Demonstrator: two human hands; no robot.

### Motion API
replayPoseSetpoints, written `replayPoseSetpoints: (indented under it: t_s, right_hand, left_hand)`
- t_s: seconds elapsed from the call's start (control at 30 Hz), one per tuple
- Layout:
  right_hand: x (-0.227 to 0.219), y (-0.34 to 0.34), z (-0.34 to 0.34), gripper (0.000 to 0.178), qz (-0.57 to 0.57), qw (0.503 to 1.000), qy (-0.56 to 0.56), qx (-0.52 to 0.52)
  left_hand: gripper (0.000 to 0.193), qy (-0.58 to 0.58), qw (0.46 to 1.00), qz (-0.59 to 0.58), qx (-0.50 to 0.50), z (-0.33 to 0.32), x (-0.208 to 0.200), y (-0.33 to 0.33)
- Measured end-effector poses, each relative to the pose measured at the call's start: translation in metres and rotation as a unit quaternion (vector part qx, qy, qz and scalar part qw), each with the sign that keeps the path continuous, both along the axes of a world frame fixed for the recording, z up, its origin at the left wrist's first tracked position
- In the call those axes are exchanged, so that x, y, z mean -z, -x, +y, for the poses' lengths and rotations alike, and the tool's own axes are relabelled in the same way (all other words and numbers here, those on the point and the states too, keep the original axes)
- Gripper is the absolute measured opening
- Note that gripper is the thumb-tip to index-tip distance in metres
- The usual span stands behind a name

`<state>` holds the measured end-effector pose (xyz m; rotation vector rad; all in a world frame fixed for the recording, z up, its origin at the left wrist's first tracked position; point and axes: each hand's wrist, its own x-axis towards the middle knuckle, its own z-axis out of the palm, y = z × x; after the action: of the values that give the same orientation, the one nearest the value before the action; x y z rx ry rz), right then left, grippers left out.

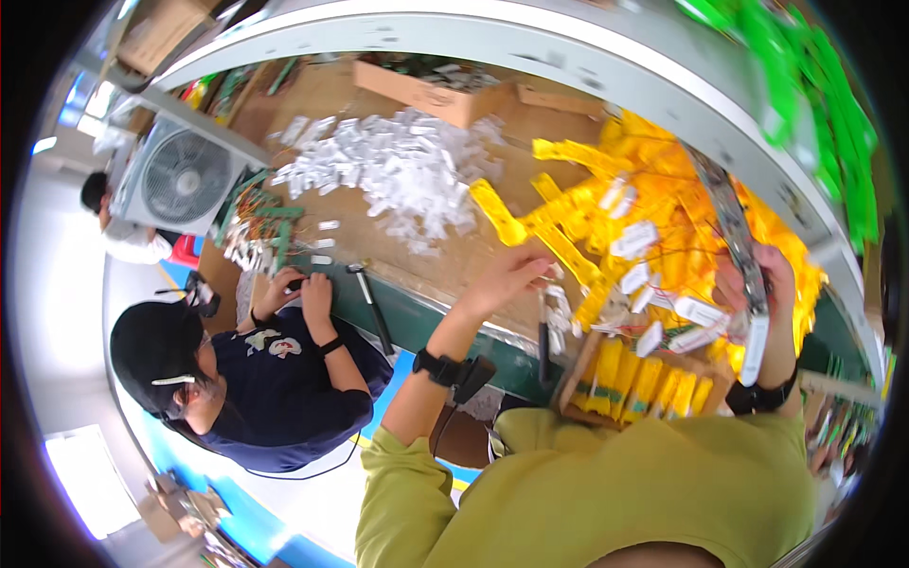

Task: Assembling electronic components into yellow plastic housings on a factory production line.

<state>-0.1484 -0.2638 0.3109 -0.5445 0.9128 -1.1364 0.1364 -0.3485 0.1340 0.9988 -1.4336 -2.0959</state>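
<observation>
My left hand (pixel 508 281) hovers over the bench's front part, fingers loosely stretched out, with nothing visible in them. Just beyond its fingertips stands a hammer (pixel 543 343) with a black handle, its head partly hidden among small clear pieces. My right hand (pixel 772 276) is closed around a long, dark, shiny strip (pixel 737 222), which has a white tag-like end (pixel 754 352) pointing down. Yellow wrapped packs (pixel 653 170) are heaped behind and around that hand. White oblong pieces with thin wires (pixel 699 310) lie between my hands.
An open box (pixel 574 386) of yellow packs stands close to my body. White small parts (pixel 379 166) cover the bench's middle. At left a co-worker (pixel 275 379) handles something dark beside another hammer (pixel 371 308). A metal shelf beam (pixel 530 43) crosses overhead, with green packs (pixel 805 104) above right.
</observation>
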Motion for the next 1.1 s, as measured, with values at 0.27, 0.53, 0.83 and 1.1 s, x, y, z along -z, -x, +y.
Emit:
replayPoseSetpoints:
  t_s: [0.27, 0.53, 0.83, 1.1]
  right_hand:
    - [-0.018, 0.027, 0.063, 0.033, -0.041, 0.996, -0.061, 0.044]
    - [-0.018, 0.095, 0.13, 0.026, -0.043, 0.994, -0.018, 0.104]
    - [-0.019, 0.145, 0.204, 0.027, -0.144, 0.957, -0.01, 0.253]
    - [-0.015, 0.205, 0.306, 0.028, -0.076, 0.935, 0.088, 0.336]
  left_hand:
    - [0.043, -0.005, 1.0, -0.013, 0.017, 0.101, -0.001, 0.083]
    - [0.044, 0.214, 0.945, -0.225, 0.097, 0.148, 0.065, 0.126]
    - [0.065, 0.359, 0.915, -0.011, 0.186, 0.226, -0.027, 0.248]
    - [0.047, 0.232, 0.912, -0.015, 0.338, 0.275, -0.051, 0.323]
